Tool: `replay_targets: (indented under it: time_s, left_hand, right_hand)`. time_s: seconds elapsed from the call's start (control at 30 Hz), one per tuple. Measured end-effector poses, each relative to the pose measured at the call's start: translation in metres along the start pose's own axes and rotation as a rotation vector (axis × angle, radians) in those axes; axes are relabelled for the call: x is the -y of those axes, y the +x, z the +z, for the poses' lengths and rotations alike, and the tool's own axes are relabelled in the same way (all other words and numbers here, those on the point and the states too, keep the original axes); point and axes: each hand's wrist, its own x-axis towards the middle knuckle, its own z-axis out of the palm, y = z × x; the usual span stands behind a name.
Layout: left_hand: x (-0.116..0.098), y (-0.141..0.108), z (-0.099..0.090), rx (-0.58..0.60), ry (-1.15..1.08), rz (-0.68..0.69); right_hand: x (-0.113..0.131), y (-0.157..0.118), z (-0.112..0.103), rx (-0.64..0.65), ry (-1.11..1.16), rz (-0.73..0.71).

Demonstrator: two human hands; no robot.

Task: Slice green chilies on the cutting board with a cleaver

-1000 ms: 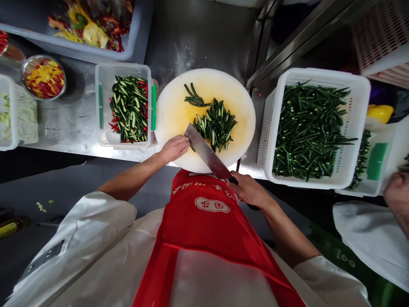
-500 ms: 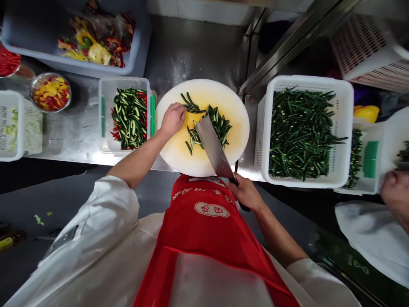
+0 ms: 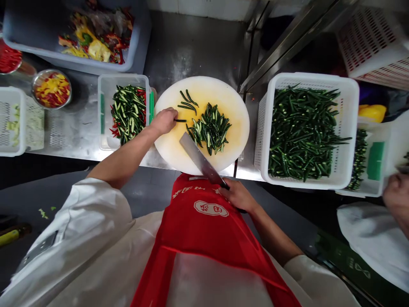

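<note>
My left hand [image 3: 165,120] is closed on a slim green chili [image 3: 181,120], whose end sticks out to the right over the round white cutting board [image 3: 236,111]. In my right hand [image 3: 239,194] is the handle of a cleaver [image 3: 201,159]. Its broad blade slants across the board's front part, tip toward the left hand. Cut green chili pieces [image 3: 211,130] lie in a heap just beyond the blade. Several whole green chilies [image 3: 188,101] rest apart from the heap, near the board's back left.
Left of the board stands a clear tub [image 3: 107,140] of cut green and red chilies. A white basket [image 3: 349,106] of whole green chilies is on the right. Behind left are a grey bin [image 3: 137,47] and a metal bowl [image 3: 53,106]. Another person's hand [image 3: 396,192] shows far right.
My left hand has moved left, now with a chili in its fingers. The cleaver has come left and nearer to me, away from the heap, which looks more gathered. The whole chilies lie more spread.
</note>
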Motion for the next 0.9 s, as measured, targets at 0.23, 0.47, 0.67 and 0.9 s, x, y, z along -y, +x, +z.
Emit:
replay_targets:
  time_s: [0.23,0.47,0.67,0.9]
  left_hand:
    - [-0.009,-0.072,0.015,-0.063,-0.129,0.072]
    - [-0.044,-0.103,0.039,-0.093,-0.195,0.232]
    - [-0.044,-0.104,0.047,-0.13,-0.227,0.287]
    - [-0.039,-0.105,0.049,-0.122,-0.237,0.33]
  right_hand:
    - [-0.003,0.012,-0.01,-0.127,0.005,0.124]
    - [0.014,0.016,-0.019,-0.033,-0.164,0.057]
    - [0.03,0.007,-0.032,0.069,-0.221,0.075]
    - [0.025,0.049,-0.004,-0.036,-0.226,0.044]
